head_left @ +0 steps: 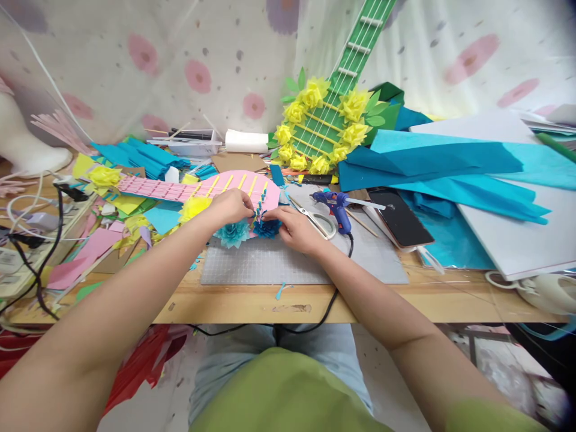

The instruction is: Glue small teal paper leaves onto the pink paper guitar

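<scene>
A pink paper lute (265, 183) with yellow bars lies across the grey cutting mat (252, 267), its neck pointing left. My left hand (231, 206) reaches over its body, fingertips pinched together beside the small blue pegs at the right end; what they hold is too small to make out. From the other side, my right hand (299, 229) has its thumb and fingers closed on the edge of a dark blue paper flower (266, 228). Next to that sits a light blue paper flower (234, 234), and a yellow paper flower (194, 208) is partly covered by my left wrist.
Right of my hands lie scissors (321, 225), a blue glue gun (335, 210) with its cord over the table edge, and a phone (400, 217). Behind stands a green paper instrument (355, 57). Blue crepe paper (432, 168) covers the right; paper scraps (85, 258) and a power strip (18, 264) are left.
</scene>
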`<control>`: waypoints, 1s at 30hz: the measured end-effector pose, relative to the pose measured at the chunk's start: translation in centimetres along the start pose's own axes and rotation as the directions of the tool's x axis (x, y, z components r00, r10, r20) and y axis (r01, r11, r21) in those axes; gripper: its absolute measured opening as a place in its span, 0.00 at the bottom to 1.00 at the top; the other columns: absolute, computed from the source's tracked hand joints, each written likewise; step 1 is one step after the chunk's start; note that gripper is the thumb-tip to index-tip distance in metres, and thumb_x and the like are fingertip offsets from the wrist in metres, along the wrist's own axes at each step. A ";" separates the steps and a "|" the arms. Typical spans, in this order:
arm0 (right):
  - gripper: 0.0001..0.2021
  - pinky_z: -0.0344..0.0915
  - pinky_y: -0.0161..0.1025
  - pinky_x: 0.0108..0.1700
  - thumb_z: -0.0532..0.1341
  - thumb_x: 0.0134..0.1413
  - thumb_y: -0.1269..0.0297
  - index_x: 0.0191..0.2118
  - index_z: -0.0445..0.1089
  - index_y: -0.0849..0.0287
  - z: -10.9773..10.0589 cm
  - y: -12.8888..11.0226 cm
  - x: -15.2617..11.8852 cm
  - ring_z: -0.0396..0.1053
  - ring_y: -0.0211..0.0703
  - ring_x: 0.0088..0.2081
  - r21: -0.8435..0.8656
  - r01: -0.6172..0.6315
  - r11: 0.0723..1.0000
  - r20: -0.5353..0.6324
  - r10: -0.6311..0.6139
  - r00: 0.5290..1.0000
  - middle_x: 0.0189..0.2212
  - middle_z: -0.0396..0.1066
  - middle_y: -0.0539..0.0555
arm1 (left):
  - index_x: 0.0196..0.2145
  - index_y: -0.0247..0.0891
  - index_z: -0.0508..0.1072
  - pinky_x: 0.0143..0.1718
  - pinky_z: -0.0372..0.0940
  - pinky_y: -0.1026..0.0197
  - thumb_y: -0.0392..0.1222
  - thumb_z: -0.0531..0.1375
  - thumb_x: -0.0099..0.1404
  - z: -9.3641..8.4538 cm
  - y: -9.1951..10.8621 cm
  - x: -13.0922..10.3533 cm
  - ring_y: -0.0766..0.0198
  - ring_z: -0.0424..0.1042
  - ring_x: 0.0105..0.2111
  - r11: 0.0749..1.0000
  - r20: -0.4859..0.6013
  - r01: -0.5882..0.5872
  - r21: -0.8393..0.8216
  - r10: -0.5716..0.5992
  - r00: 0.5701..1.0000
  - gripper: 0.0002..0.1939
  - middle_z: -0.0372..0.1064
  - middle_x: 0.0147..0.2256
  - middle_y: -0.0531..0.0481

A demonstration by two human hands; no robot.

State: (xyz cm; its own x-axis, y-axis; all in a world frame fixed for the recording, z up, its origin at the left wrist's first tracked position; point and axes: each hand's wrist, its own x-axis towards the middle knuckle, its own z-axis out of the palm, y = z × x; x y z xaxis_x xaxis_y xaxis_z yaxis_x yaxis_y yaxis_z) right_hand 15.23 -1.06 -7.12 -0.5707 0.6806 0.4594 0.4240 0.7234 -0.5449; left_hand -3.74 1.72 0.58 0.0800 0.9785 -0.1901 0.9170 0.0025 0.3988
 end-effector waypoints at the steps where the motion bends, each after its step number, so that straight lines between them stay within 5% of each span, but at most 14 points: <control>1: 0.27 0.64 0.46 0.55 0.49 0.43 0.81 0.49 0.69 0.58 0.0 0.0 0.0 0.68 0.46 0.52 -0.002 -0.002 1.000 0.001 0.002 1.000 0.46 0.74 0.56 | 0.20 0.42 0.75 0.29 0.58 0.60 0.40 0.64 0.45 0.0 -0.1 0.1 0.60 0.70 0.27 1.000 0.005 -0.001 -0.023 0.001 1.000 0.01 0.73 0.23 0.51; 10: 0.27 0.64 0.45 0.55 0.49 0.42 0.82 0.49 0.69 0.59 0.2 0.4 0.0 0.68 0.45 0.51 -0.016 0.027 0.999 -0.016 -0.028 0.999 0.45 0.74 0.55 | 0.21 0.40 0.75 0.26 0.57 0.62 0.41 0.62 0.44 -1.6 -0.3 0.1 0.62 0.67 0.26 0.991 0.056 -0.025 -0.133 0.033 0.998 0.04 0.69 0.19 0.54; 30: 0.27 0.64 0.45 0.54 0.49 0.42 0.82 0.50 0.68 0.60 0.2 0.5 0.0 0.68 0.45 0.52 -0.025 0.034 0.999 -0.019 -0.034 0.999 0.46 0.75 0.56 | 0.17 0.38 0.74 0.30 0.61 0.62 0.39 0.62 0.46 0.0 0.1 0.4 0.61 0.70 0.27 0.980 0.120 0.010 -0.196 0.014 0.993 0.04 0.72 0.20 0.51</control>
State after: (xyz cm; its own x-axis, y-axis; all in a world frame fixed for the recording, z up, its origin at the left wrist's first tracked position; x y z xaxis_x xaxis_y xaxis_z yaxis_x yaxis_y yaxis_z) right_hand 15.25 -0.73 -7.51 -0.5716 0.6576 0.4908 0.4222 0.7486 -0.5112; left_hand -3.61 2.11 0.53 0.1388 0.9467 -0.2908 0.8232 0.0529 0.5653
